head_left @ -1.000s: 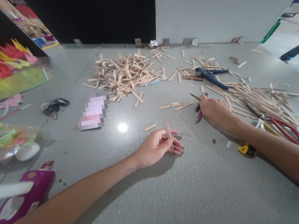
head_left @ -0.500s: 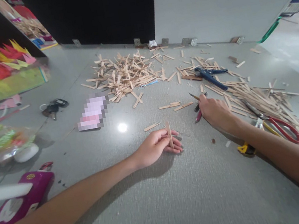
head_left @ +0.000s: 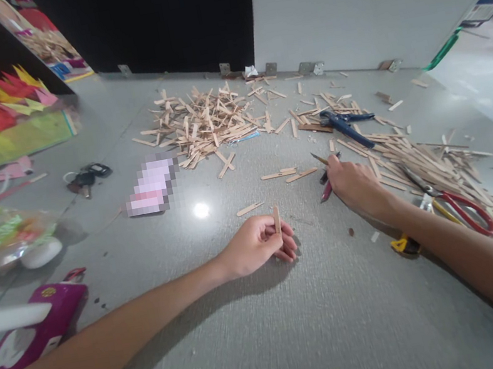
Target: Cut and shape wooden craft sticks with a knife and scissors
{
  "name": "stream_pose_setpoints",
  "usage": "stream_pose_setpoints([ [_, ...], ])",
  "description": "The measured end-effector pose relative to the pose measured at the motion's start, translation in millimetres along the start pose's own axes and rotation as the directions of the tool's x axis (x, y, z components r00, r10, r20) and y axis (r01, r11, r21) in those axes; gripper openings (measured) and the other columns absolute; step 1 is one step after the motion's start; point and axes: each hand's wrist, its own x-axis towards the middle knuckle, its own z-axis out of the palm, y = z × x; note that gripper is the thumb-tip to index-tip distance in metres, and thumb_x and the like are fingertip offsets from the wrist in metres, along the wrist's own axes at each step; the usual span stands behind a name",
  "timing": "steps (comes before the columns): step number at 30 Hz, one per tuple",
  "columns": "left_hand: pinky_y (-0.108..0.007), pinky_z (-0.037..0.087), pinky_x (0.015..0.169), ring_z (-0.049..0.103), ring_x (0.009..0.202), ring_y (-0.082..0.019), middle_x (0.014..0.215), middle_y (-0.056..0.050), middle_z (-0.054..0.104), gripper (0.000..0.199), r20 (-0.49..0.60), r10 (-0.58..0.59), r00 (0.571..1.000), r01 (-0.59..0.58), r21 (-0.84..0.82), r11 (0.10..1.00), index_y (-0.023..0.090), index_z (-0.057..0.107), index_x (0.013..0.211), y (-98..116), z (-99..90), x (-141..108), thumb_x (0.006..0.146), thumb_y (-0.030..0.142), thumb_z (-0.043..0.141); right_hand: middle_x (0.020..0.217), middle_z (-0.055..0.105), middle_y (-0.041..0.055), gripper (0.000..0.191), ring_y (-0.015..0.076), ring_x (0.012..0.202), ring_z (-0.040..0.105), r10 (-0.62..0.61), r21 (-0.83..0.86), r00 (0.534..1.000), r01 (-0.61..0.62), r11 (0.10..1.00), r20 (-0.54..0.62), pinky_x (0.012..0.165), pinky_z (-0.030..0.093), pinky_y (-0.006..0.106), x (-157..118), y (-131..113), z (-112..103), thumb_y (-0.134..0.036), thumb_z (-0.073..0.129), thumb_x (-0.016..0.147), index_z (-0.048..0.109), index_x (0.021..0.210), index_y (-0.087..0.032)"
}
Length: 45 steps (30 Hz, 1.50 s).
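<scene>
A wooden craft stick [head_left: 276,220] stands nearly upright in my left hand [head_left: 259,242], pinched by the thumb with the other fingers curled behind it. My right hand [head_left: 354,184] is lowered to the tabletop with its fingers closed over a small group of slim tools. From under those fingers stick out a thin pointed tool [head_left: 319,159], a dark one, and a dark red one [head_left: 326,191]. Which of them the fingers grip is hidden. Left of these tools lie a few loose sticks [head_left: 301,175], and another stick [head_left: 249,209] lies just beyond my left hand.
A heap of craft sticks [head_left: 209,121] lies at the back; more sticks [head_left: 444,168] spread at the right. Blue-handled pliers [head_left: 345,125], red-handled pliers [head_left: 468,212] and a yellow cutter [head_left: 405,245] lie nearby. Keys [head_left: 87,176], a pixelated pink object [head_left: 152,188] and a purple case [head_left: 65,305] are leftward.
My left fingers have curled in more, and the stick sits a little lower in them. My right hand has stayed over the slim tools.
</scene>
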Motion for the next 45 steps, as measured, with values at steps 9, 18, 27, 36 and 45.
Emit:
stream_pose_setpoints([
  [9,-0.036,0.066,0.077,0.077,0.075,-0.018,0.084,-0.005,0.075,0.004,0.004,0.031,0.999,-0.031,0.0,1.0,0.014,0.067,0.096,0.5,-0.2,0.7,0.096,0.016,0.07,0.09,0.076,0.0163,0.022,0.0325,0.082,0.074,0.036,0.042,0.999,-0.036,0.998,-0.007,0.066,0.038,0.034,-1.3,-2.5,-0.1,-0.024,0.043,0.111,0.061,0.12,-0.016],
  [18,-0.04,0.067,0.081,0.079,0.089,-0.023,0.095,-0.008,0.075,0.028,-0.008,0.061,0.998,-0.061,-0.033,0.998,0.015,0.066,0.106,0.0,-0.3,0.4,0.095,0.034,0.082,0.089,0.073,0.0148,0.038,0.0253,0.074,0.066,0.048,0.115,0.988,-0.031,0.993,-0.145,0.064,0.033,0.033,-6.8,-1.5,-27.0,-0.03,0.03,0.114,0.064,0.104,-0.017],
  [27,-0.035,0.068,0.064,0.08,0.085,-0.026,0.088,-0.008,0.073,0.043,-0.118,0.014,0.993,-0.034,-0.173,0.984,0.016,0.063,0.096,7.5,-4.0,6.4,0.1,0.058,0.071,0.068,0.067,0.0002,0.029,0.0158,0.054,0.059,-0.229,0.497,0.884,0.424,0.757,-0.407,0.058,0.046,0.027,-68.2,-16.9,-4.8,-0.035,0.043,0.109,0.067,0.098,-0.022],
  [36,-0.02,0.05,0.046,0.058,0.049,-0.008,0.075,-0.003,0.072,0.04,-0.22,0.175,0.96,-0.144,0.148,0.978,0.014,0.077,0.091,12.6,-15.1,6.2,0.091,0.053,0.084,0.072,0.073,0.0029,0.037,0.0134,0.055,0.064,-0.575,0.203,0.6,0.769,0.606,-0.556,0.055,0.049,0.024,-92.4,-27.3,39.9,-0.025,0.045,0.115,0.072,0.137,-0.014],
  [45,-0.02,0.053,0.045,0.077,0.081,-0.023,0.088,-0.011,0.08,0.035,-0.273,0.134,0.952,-0.109,0.104,0.989,0.019,0.063,0.091,12.9,-13.5,7.1,0.086,0.046,0.085,0.064,0.063,-0.0023,0.041,0.0108,0.05,0.052,-0.6,0.047,0.524,0.775,0.63,-0.604,0.05,0.04,0.024,-90.5,-30.5,43.5,-0.024,0.037,0.119,0.069,0.14,-0.011],
])
